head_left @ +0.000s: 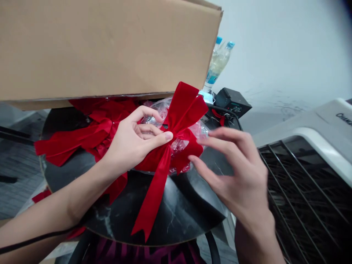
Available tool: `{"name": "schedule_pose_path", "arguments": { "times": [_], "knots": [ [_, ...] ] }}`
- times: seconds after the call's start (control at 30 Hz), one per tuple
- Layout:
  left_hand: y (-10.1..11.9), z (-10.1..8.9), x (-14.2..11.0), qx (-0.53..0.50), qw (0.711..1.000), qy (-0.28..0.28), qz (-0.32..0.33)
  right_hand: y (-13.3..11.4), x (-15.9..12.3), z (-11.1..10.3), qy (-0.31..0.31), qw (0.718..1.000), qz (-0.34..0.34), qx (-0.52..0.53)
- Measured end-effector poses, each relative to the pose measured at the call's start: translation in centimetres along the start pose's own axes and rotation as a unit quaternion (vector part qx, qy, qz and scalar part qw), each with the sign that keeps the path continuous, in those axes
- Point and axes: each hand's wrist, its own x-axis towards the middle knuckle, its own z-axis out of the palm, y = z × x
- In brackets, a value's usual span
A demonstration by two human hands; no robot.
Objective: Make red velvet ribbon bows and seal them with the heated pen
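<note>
**Left hand:** My left hand is curled, not spread, with the thumb pressing on the knot of a red velvet ribbon bow and the other fingers bent over the wrap behind it. I hold the bow's centre between them.

**Right hand:** My right hand is spread and open, holding nothing. Its fingertips hover just beside the bow's right loop and do not touch it.

**Bow:** It sits on a bundle of transparent crinkled plastic wrap, in the middle of a round black marble-veined tabletop. One long notched tail hangs down across the table, and two upright loops rise toward the box.

**Beside the bow:** A loose heap of red velvet ribbon lies on the table just left of my left hand, partly under my wrist.

**Around the table:** A large tan corrugated cardboard box fills the upper left of my view, above the far edge of the table. Past it stand two plastic bottles with blue caps and a black box-shaped device with a small dial. On the right is a white-and-grey appliance with a black grille.
</note>
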Motion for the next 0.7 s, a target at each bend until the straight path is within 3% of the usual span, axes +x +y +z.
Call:
{"name": "schedule_pose_path", "arguments": {
  "times": [0.07, 0.2, 0.33, 0.43, 0.6, 0.7],
  "knots": [
    [0.0, 0.1, -0.2, 0.003, 1.0, -0.013, -0.004, 0.7, 1.5, 1.4, -0.011, 0.997, -0.074, 0.001],
    [0.1, 0.1, -0.2, -0.035, 0.998, -0.043, -0.039, 1.1, 2.0, 3.0, -0.037, 0.995, -0.095, 0.02],
    [0.6, -0.4, 0.1, -0.105, 0.986, -0.051, -0.115, 1.7, 0.3, 2.0, -0.02, 0.997, -0.068, 0.001],
    [0.9, -0.6, 0.2, -0.119, 0.983, -0.042, -0.132, 3.1, -2.0, 0.7, -0.012, 0.998, -0.063, -0.021],
    [0.6, -0.1, 0.0, -0.136, 0.969, -0.064, -0.198, 6.4, -4.9, -0.1, -0.031, 0.988, -0.147, -0.022],
    [0.5, 0.1, 0.0, -0.133, 0.963, -0.084, -0.217, 7.4, -4.7, -0.4, -0.1, 0.981, -0.165, 0.0]
  ]
}}
